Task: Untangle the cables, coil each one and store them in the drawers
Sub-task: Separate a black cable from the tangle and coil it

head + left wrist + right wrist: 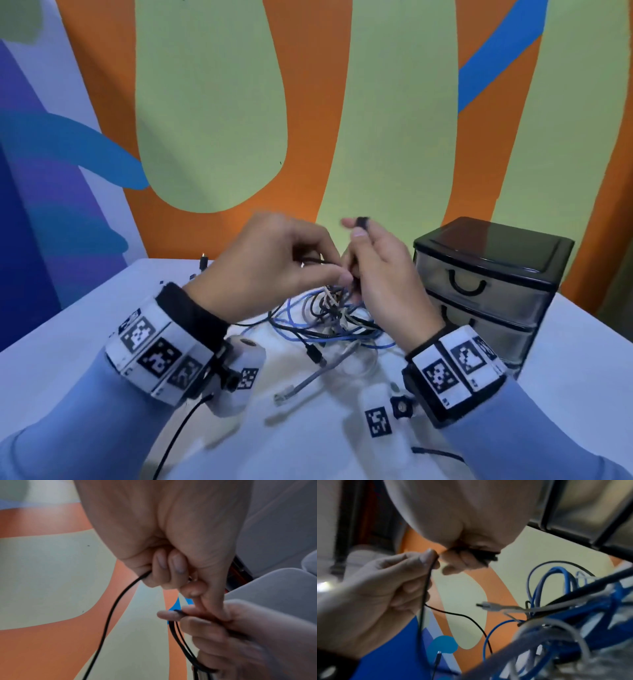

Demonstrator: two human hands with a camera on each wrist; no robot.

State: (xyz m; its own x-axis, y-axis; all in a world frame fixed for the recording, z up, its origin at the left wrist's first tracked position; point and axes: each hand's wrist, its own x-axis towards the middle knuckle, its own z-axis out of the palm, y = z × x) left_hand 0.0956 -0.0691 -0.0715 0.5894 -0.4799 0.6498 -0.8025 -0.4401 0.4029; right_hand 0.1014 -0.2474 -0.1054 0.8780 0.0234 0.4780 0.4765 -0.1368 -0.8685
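Observation:
A tangle of blue, grey and black cables (329,318) (565,615) lies mid-table. Both hands hover just above it, close together. My left hand (274,263) (163,568) (376,588) has its fingers curled round a thin black cable (317,261) (109,615) (424,595), which hangs down from it. My right hand (380,274) (240,635) (462,559) grips a few gathered loops of the same black cable, with one bend sticking out above its thumb (363,222). The small black drawer unit (489,270) stands at the right, its drawers shut.
A grey network cable with a clear plug (298,383) trails from the tangle toward the front of the white table (68,342). A black USB plug (313,353) lies beside it. Another small plug (203,260) sits near the back edge. A painted wall rises behind.

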